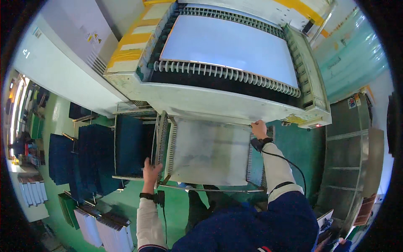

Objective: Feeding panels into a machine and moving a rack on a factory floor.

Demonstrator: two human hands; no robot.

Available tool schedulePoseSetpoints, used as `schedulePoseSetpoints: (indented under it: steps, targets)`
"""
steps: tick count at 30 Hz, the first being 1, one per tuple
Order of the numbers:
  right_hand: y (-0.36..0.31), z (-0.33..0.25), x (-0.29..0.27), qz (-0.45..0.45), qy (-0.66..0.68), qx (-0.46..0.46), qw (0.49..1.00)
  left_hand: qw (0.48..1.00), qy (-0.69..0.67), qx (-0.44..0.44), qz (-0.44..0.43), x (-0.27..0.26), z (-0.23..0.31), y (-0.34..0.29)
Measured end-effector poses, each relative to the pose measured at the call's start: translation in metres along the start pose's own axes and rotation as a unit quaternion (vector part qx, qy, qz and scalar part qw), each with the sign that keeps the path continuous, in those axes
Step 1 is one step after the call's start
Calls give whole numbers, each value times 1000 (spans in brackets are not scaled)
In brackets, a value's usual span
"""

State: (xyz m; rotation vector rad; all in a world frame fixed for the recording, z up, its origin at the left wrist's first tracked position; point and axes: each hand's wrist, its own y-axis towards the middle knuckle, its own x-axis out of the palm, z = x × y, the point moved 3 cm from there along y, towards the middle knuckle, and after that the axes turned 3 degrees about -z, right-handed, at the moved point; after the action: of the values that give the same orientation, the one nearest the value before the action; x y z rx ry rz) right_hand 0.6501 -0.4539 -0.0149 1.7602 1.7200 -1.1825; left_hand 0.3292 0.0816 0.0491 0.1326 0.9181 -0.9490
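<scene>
A slotted metal rack stands in front of me with a flat grey panel lying across it. My right hand is closed at the rack's far right corner, where a thin bar runs along the panel's far edge. What exactly lies under those fingers is partly hidden. Beside the rack's left side is my left hand, fingers apart and pointing away from me. It is at the gap between this rack and a second rack of dark panels, close to the frame; contact is hard to make out.
Beyond the rack stands a roller conveyor machine, a white-blue copper-edged panel on its rollers. Several dark panels stand in racks at left, pale panels at lower left. A metal cabinet-like frame is at right.
</scene>
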Motion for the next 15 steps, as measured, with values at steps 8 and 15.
schedulePoseSetpoints:
  steps: [8, 15]
  targets:
    - [-22, -57, -25, -162, -257, -104, 947, 998, 20, -22, -61, 12, -24, -40]
    - [3, -13, 4, -315, -418, -252, 814, 995, -67, -47, -63, 20, -32, -86]
